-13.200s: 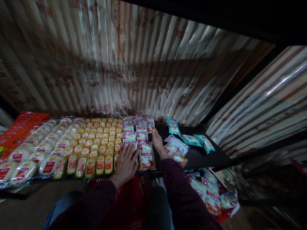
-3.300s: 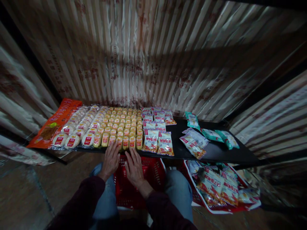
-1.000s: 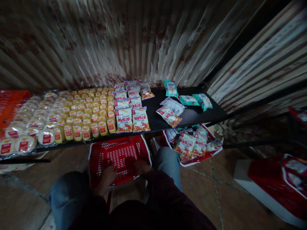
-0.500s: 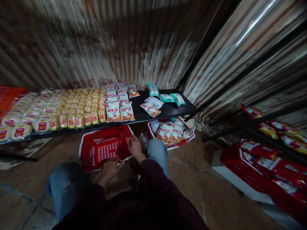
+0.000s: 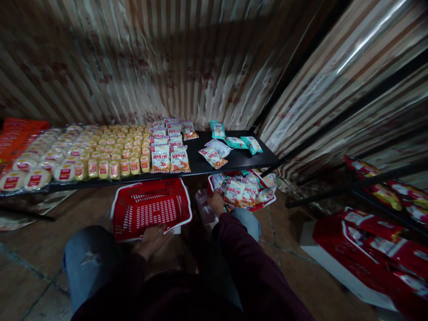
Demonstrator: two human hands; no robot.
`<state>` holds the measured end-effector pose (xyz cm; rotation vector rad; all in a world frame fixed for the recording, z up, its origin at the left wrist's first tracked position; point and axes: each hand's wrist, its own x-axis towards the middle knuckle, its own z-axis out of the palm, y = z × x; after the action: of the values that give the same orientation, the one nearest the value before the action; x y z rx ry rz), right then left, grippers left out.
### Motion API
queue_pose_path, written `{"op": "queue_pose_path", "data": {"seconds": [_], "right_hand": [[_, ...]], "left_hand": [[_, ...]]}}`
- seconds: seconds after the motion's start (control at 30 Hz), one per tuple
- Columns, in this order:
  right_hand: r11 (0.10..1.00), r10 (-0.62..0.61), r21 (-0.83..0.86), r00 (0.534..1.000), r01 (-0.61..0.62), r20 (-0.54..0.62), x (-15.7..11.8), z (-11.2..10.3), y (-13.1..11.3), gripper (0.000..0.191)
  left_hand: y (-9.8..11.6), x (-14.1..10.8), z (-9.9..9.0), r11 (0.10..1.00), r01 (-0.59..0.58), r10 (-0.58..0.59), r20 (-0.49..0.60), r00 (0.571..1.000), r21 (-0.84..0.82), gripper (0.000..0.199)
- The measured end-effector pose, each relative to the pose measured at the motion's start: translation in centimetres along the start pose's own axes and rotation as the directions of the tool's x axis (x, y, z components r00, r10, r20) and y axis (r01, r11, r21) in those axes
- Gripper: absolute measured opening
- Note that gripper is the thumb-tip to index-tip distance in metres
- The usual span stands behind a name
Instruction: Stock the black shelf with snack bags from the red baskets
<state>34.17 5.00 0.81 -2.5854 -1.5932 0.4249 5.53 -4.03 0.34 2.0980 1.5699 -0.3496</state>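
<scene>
An empty red basket with a white rim stands below the shelf, in front of my knees. My left hand rests on its near rim, the fingers over the edge. To the right, my right hand is at the left rim of a second red basket, which is full of snack packets. Its fingers are partly hidden there, and what they grip cannot be made out. White and orange packets lie in rows on the black shelf.
Small yellow packaged cakes and round white ones fill the shelf's left part. Green packets lie at its right end. Red packages fill a container at the right. A striped curtain hangs behind.
My right hand has left the right rim of the empty basket and moved right to the full basket. My left hand stays on the near rim. My right knee has shifted right.
</scene>
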Motion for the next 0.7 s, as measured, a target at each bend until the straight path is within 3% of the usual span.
{"op": "queue_pose_path", "data": {"seconds": [0.1, 0.17, 0.27, 0.37, 0.53, 0.7], "right_hand": [[0.999, 0.038, -0.015, 0.998, -0.039, -0.046, -0.1, 0.6, -1.2, 0.048], [0.998, -0.059, 0.024, 0.991, 0.062, -0.119, -0.5, 1.4, -1.9, 0.049], [0.939, -0.290, 0.144, 0.943, 0.313, -0.162, -1.3, 3.2, -2.4, 0.048], [0.905, -0.327, 0.218, 0.925, 0.365, -0.191, -1.6, 4.9, -2.9, 0.048], [0.753, -0.490, 0.428, 0.860, 0.500, -0.143, -1.9, 6.0, -4.3, 0.047], [0.711, -0.509, 0.523, 0.857, 0.470, -0.078, -1.8, 5.8, -4.1, 0.046]], "left_hand": [[0.3, 0.0, -0.3, 1.000, 0.011, -0.011, 0.012, 1.000, -0.015, 0.053], [0.4, -0.1, -0.5, 1.000, 0.019, -0.018, 0.020, 1.000, -0.024, 0.054], [0.4, 0.1, -0.6, 0.999, 0.032, -0.031, 0.030, 0.999, -0.033, 0.054], [0.4, 0.5, -0.1, 0.998, 0.035, -0.033, 0.043, 0.999, -0.053, 0.050], [0.1, 1.1, 0.6, 0.992, 0.081, -0.074, 0.070, 0.995, -0.100, 0.048], [1.2, 1.8, -0.6, 0.972, 0.159, -0.136, 0.139, 0.981, -0.173, 0.045]]}}
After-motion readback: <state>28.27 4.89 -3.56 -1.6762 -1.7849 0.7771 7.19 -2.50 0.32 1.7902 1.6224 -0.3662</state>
